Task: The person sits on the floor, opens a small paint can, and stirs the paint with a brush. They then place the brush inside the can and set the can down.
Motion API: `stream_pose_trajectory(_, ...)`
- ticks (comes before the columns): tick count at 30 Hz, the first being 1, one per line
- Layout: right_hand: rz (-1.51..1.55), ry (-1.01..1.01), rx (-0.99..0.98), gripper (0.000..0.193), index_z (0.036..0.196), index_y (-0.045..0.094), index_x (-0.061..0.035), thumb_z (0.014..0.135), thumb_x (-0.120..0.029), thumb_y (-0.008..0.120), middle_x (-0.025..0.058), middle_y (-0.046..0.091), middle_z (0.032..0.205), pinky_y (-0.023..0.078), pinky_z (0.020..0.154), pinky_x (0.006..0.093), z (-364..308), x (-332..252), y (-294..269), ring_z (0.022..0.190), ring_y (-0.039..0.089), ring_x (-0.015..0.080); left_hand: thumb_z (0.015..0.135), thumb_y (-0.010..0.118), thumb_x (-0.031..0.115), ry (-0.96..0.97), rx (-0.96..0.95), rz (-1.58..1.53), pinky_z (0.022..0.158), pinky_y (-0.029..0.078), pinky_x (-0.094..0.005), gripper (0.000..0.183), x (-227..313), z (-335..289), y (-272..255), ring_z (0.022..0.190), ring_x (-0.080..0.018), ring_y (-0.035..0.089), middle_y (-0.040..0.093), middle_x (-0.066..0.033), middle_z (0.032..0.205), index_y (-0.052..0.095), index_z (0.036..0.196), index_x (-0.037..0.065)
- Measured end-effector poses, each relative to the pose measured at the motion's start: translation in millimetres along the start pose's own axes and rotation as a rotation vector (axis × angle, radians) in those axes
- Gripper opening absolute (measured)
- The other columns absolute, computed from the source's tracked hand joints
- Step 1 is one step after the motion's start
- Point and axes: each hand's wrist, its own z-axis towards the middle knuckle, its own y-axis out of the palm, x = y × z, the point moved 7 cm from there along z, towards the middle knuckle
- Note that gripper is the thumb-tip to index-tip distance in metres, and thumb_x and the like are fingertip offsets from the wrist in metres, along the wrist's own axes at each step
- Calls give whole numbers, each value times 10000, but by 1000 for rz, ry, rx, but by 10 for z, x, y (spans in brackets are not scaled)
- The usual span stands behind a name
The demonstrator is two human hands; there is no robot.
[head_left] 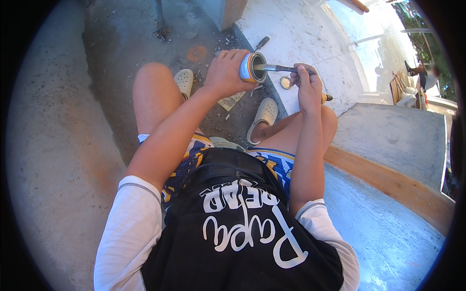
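Note:
My left hand [226, 72] is wrapped round a small paint can [247, 68], which is tilted so that its open mouth faces right. In my right hand [307, 83] is a paintbrush [279, 68] with a dark handle and a metal ferrule. The brush points left, its bristles inside the can's mouth. How much paint the can holds is hard to make out. Just below the brush, a round can lid [286, 82] lies on the white surface, close to my right hand.
A screwdriver [262, 42] lies on the white board [310, 36] beyond the can. Small rubble litters the ground by my clogs [264, 116]. To the right are a grey slab [388, 140] and a wooden plank [388, 182]. Another person [427, 77] is far off at right.

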Motion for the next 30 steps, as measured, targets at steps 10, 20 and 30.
stream_pose_trajectory(10, -84, -29, 146, 224, 1105, 663, 37, 1059, -170, 591, 82, 665, 856, 532, 675, 270, 16, -47, -178, 738, 611, 126, 651, 925, 435, 7, 40, 55, 1066, 464, -475, 851, -21, 0, 3, 1262, -344, 556, 636, -112, 1306, 581, 1361, 117)
stream_pose_trajectory(20, -36, -48, -88, 244, 1181, 654, 33, 1055, -174, 630, 93, 685, 899, 550, 719, 269, -52, -116, -12, 769, 638, 130, 659, 905, 449, -39, 24, 39, 1056, 443, -479, 826, -92, 7, 38, 1288, -328, 525, 612, -85, 1349, 566, 1349, 148)
stream_pose_trajectory(30, -71, -90, -249, 254, 1148, 680, 11, 1033, -216, 680, 59, 677, 883, 519, 706, 241, -90, -123, 156, 762, 621, 106, 650, 915, 441, -37, 6, 16, 1048, 452, -475, 832, -67, 0, 48, 1276, -327, 541, 627, -81, 1327, 571, 1348, 147)
